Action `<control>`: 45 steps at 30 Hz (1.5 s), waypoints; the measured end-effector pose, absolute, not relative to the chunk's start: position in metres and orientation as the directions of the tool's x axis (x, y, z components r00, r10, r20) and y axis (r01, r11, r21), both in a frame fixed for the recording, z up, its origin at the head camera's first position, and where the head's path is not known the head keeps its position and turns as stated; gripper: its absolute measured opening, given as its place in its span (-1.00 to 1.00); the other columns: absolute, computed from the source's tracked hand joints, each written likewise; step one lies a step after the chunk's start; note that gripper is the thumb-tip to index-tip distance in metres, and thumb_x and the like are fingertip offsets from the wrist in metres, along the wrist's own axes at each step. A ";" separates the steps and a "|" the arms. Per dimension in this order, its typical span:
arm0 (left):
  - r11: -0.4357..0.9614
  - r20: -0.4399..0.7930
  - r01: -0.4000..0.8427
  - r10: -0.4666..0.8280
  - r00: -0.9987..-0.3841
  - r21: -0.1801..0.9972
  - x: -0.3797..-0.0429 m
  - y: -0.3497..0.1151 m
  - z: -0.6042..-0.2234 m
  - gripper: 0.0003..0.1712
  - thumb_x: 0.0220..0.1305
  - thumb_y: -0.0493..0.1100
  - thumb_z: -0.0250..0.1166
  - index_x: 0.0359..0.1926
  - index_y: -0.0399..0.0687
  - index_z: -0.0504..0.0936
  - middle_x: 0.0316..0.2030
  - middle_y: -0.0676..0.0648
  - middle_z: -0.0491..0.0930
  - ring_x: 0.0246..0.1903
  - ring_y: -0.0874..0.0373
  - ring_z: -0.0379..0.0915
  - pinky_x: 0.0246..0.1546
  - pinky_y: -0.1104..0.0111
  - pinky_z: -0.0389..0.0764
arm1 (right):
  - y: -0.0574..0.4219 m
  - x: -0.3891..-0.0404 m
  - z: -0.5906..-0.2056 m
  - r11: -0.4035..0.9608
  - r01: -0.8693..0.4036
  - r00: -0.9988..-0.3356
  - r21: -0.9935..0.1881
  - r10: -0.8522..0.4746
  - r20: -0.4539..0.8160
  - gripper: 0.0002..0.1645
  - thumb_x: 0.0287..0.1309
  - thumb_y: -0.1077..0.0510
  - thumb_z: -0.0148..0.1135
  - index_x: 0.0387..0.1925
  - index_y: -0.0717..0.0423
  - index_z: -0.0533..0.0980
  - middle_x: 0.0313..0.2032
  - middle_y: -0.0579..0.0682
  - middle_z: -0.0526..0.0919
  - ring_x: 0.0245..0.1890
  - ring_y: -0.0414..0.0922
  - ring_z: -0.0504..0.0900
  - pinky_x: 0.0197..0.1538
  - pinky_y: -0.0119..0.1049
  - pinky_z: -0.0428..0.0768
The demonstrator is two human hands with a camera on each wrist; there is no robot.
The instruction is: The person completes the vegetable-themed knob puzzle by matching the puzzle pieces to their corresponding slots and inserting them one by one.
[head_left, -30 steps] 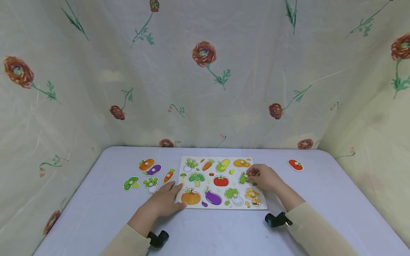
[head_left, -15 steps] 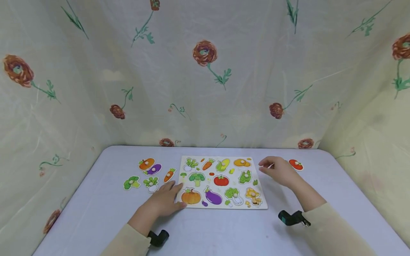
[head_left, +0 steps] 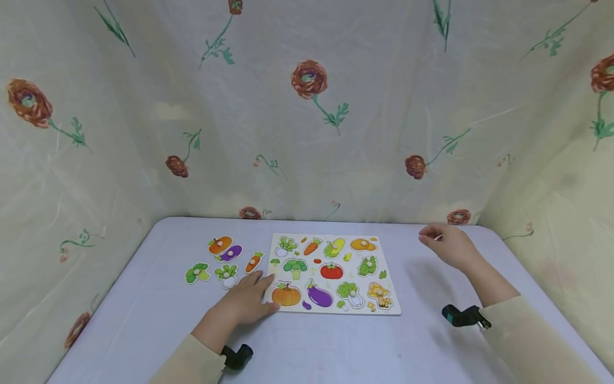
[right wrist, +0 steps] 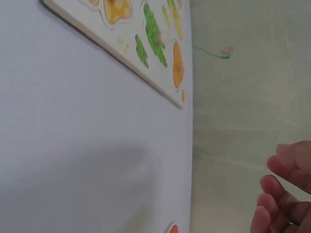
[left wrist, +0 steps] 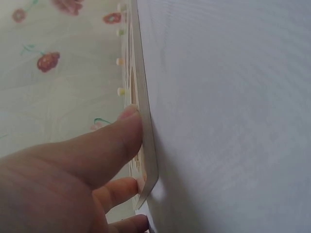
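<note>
A white vegetable puzzle board [head_left: 314,274] lies flat in mid-table. My left hand [head_left: 247,300] rests at its near left corner; in the left wrist view the thumb [left wrist: 127,131] touches the board's edge. The right hand [head_left: 448,246] hovers beyond the board's right side, nothing between its loosely bent fingers [right wrist: 274,187]. Below it a red puzzle piece [right wrist: 173,228] just shows at the right wrist view's lower edge; the hand hides it in the head view. Knobbed corn [head_left: 334,247], potato [head_left: 360,244], green vegetable [head_left: 368,265], cabbage [head_left: 352,295] and mushroom [head_left: 380,294] pieces sit in the board.
Left of the board lie loose knobbed pieces: pumpkin [head_left: 220,245], eggplant [head_left: 230,253], carrot [head_left: 254,262], broccoli [head_left: 197,273] and white radish [head_left: 227,276]. A flowered curtain [head_left: 364,170] hangs behind the white-covered table [head_left: 326,352].
My right hand has let go of the green vegetable piece and moved right, away from the board, to over where the red tomato piece lay. The left hand has stayed put.
</note>
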State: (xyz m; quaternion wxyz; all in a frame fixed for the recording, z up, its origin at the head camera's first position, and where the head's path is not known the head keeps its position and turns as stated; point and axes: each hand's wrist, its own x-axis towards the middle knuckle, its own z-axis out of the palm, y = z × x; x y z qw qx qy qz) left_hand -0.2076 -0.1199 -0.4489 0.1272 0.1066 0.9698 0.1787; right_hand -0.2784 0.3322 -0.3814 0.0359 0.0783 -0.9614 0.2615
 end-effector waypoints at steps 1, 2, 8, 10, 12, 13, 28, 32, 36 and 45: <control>0.913 -0.208 0.161 0.252 -0.945 0.376 -0.207 -0.120 -0.449 -0.13 0.27 0.23 0.33 0.50 0.03 0.30 0.50 -0.26 0.12 0.47 -0.26 0.00 0.35 -0.24 0.17 | 0.336 -0.281 -0.382 0.854 -0.165 -0.986 -0.493 -0.128 0.109 -0.63 0.41 0.04 0.17 -0.02 0.30 0.58 -0.14 0.22 0.65 -0.17 0.12 0.58 -0.27 -0.15 0.59; 0.912 -0.207 0.161 0.252 -0.945 0.377 -0.207 -0.120 -0.448 -0.13 0.27 0.23 0.34 0.50 0.03 0.30 0.50 -0.26 0.12 0.47 -0.26 0.00 0.36 -0.24 0.17 | 0.341 -0.283 -0.383 0.858 -0.162 -0.986 -0.487 -0.125 0.108 -0.62 0.41 0.04 0.17 -0.02 0.31 0.58 -0.15 0.23 0.65 -0.18 0.12 0.57 -0.28 -0.16 0.58; 0.910 -0.210 0.153 0.248 -0.946 0.386 -0.206 -0.119 -0.447 -0.13 0.26 0.21 0.35 0.49 0.02 0.31 0.49 -0.26 0.12 0.47 -0.25 0.01 0.36 -0.24 0.17 | 0.363 -0.297 -0.392 0.864 -0.125 -0.992 -0.488 -0.101 0.075 -0.61 0.40 0.08 0.18 0.00 0.37 0.54 -0.16 0.27 0.63 -0.21 0.13 0.56 -0.30 -0.19 0.58; 0.911 -0.211 0.151 0.246 -0.946 0.385 -0.206 -0.119 -0.447 -0.13 0.26 0.21 0.35 0.49 0.03 0.31 0.49 -0.26 0.12 0.47 -0.24 0.01 0.36 -0.23 0.18 | 0.368 -0.301 -0.396 0.861 -0.098 -0.995 -0.499 -0.084 0.051 -0.59 0.41 0.07 0.17 0.02 0.37 0.52 -0.13 0.29 0.61 -0.20 0.14 0.54 -0.28 -0.19 0.58; 0.911 -0.211 0.152 0.246 -0.946 0.383 -0.206 -0.120 -0.447 -0.13 0.26 0.21 0.35 0.49 0.03 0.30 0.50 -0.25 0.12 0.48 -0.24 0.01 0.36 -0.23 0.18 | 0.373 -0.305 -0.399 0.857 -0.067 -0.998 -0.511 -0.062 0.026 -0.58 0.42 0.07 0.16 0.05 0.37 0.50 -0.10 0.32 0.58 -0.18 0.15 0.51 -0.26 -0.20 0.59; 0.911 -0.210 0.152 0.246 -0.946 0.383 -0.206 -0.120 -0.447 -0.13 0.26 0.21 0.35 0.49 0.03 0.30 0.50 -0.25 0.12 0.48 -0.24 0.00 0.36 -0.24 0.18 | 0.376 -0.307 -0.401 0.857 -0.058 -0.998 -0.511 -0.055 0.021 -0.58 0.42 0.07 0.15 0.05 0.38 0.50 -0.09 0.33 0.58 -0.18 0.15 0.51 -0.26 -0.20 0.58; 0.910 -0.200 0.164 0.254 -0.946 0.380 -0.206 -0.120 -0.447 -0.12 0.25 0.20 0.36 0.49 0.01 0.31 0.49 -0.27 0.12 0.47 -0.27 0.01 0.34 -0.26 0.17 | 0.409 -0.327 -0.446 0.847 0.046 -0.997 -0.529 0.070 0.025 -0.56 0.33 0.19 0.16 0.08 0.48 0.46 -0.08 0.43 0.54 -0.09 0.30 0.50 0.01 0.16 0.45; 0.912 -0.199 0.168 0.256 -0.946 0.375 -0.207 -0.121 -0.448 -0.12 0.25 0.21 0.36 0.49 0.01 0.31 0.49 -0.27 0.13 0.47 -0.26 0.01 0.34 -0.26 0.18 | 0.411 -0.331 -0.458 0.832 0.093 -0.993 -0.547 0.120 0.014 -0.55 0.35 0.17 0.15 0.09 0.46 0.46 -0.06 0.43 0.53 -0.09 0.29 0.49 -0.02 0.10 0.46; 0.909 -0.197 0.169 0.259 -0.946 0.380 -0.208 -0.122 -0.448 -0.12 0.25 0.21 0.35 0.49 0.01 0.31 0.49 -0.27 0.13 0.47 -0.26 0.01 0.34 -0.26 0.18 | 0.411 -0.332 -0.465 0.829 0.102 -0.991 -0.550 0.132 0.015 -0.61 0.36 0.18 0.12 0.04 0.44 0.49 -0.12 0.38 0.56 -0.15 0.24 0.50 -0.12 -0.01 0.45; 0.906 -0.203 0.166 0.261 -0.944 0.390 -0.207 -0.122 -0.446 -0.12 0.26 0.21 0.34 0.49 0.01 0.30 0.50 -0.27 0.11 0.47 -0.26 0.00 0.35 -0.26 0.16 | 0.406 -0.332 -0.465 0.839 0.120 -0.990 -0.531 0.143 0.003 -0.68 0.37 0.23 0.08 -0.03 0.45 0.52 -0.18 0.34 0.61 -0.19 0.21 0.53 -0.15 -0.01 0.46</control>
